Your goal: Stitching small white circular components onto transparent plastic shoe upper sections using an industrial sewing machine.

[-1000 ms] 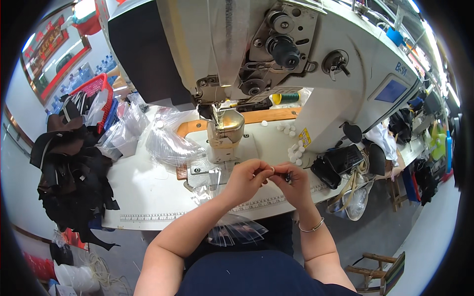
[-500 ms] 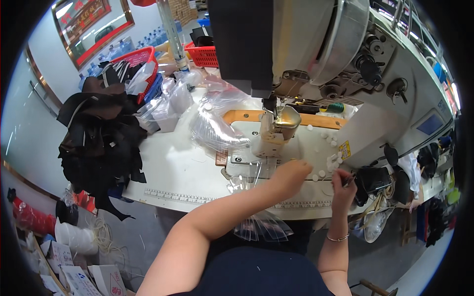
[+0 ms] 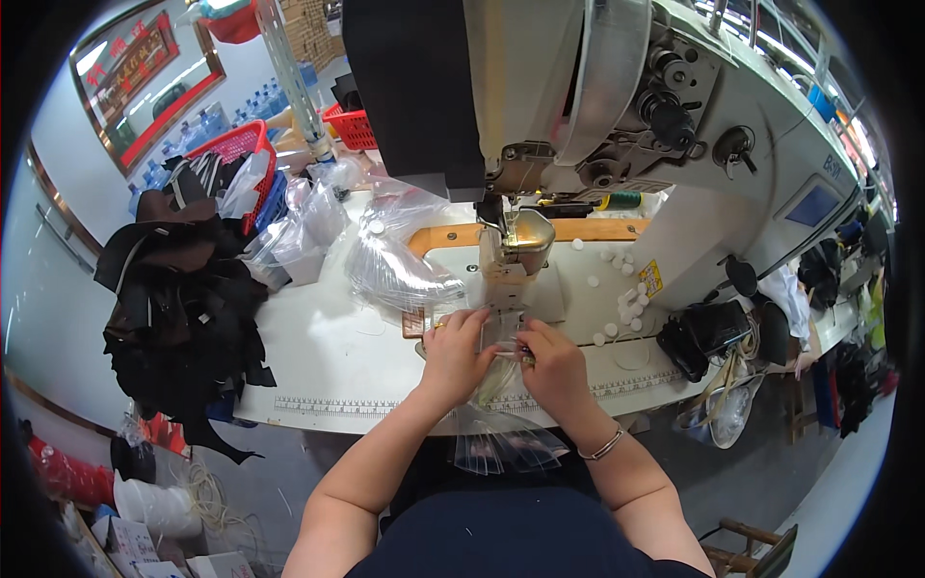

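Note:
Both hands are close together in front of the sewing machine's presser area (image 3: 506, 255). Between them lies a clear plastic piece (image 3: 502, 328), partly under the machine head. My left hand (image 3: 455, 356) has its fingertips closed on the plastic's left side. My right hand (image 3: 556, 371) is closed at the plastic's right side. A small dark tool (image 3: 527, 356), its kind unclear, pokes out from the fingers of that hand. More clear plastic pieces, fanned out (image 3: 506, 443), hang over the table's front edge below my hands.
Several white discs (image 3: 631, 306) lie right of the machine head. Clear plastic sheets (image 3: 400, 270) are piled to its left. Black fabric scraps (image 3: 183, 318) heap at the table's left end, near a red basket (image 3: 252, 159). A black pouch-like thing (image 3: 708, 332) sits at the right.
My left hand has drawn back left from near the white discs to the plastic. My right hand has moved left to the machine with the dark tool. The whole view has shifted slightly.

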Demonstrator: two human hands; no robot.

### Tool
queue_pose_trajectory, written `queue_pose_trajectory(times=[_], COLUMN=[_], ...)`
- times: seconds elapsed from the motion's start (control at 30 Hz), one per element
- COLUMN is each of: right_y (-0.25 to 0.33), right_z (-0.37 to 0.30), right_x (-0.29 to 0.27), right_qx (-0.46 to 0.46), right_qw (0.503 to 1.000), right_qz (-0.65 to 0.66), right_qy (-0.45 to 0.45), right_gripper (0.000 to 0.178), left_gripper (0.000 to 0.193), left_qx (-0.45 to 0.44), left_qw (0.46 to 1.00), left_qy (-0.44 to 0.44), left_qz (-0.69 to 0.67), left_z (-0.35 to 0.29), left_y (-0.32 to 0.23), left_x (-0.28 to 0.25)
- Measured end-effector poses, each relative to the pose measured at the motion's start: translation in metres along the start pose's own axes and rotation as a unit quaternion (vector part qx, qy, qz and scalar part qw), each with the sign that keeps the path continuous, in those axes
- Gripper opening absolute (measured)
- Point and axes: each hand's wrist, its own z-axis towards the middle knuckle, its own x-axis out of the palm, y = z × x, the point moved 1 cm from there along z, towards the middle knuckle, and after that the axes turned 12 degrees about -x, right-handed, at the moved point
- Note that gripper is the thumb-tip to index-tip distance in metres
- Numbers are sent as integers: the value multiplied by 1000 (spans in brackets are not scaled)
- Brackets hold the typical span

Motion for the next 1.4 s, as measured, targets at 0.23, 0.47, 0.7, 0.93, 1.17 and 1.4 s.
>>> queue_pose_trajectory(times=[0.23,0.47,0.7,0.93,1.17,1.4], right_y=[14,9,10,22,-10,-6], right_z=[2,1,-4,-7,8,8], right_x=[0,-10,-3,3,9,5], right_qx=[-12,271,273,222,342,288], right_qw=[991,740,719,786,549,519], right_qz=[127,615,639,577,760,805], right_qy=[-35,25,16,-11,-63,5], right_gripper=[14,5,2,3,7,7], left_gripper=[46,27,20,19,45,34], left_qx=[72,-112,-211,-269,-66,130], left_qw=[987,943,788,696,894,942], left_qy=[-26,68,136,176,164,171], left_qz=[-138,-305,-563,-642,-411,-256], left_z=[-2,-2,-3,4,10,25], left_y=[-12,-9,4,2,-30,-18], left_x=[-15,-23,-6,-11,-28,-42])
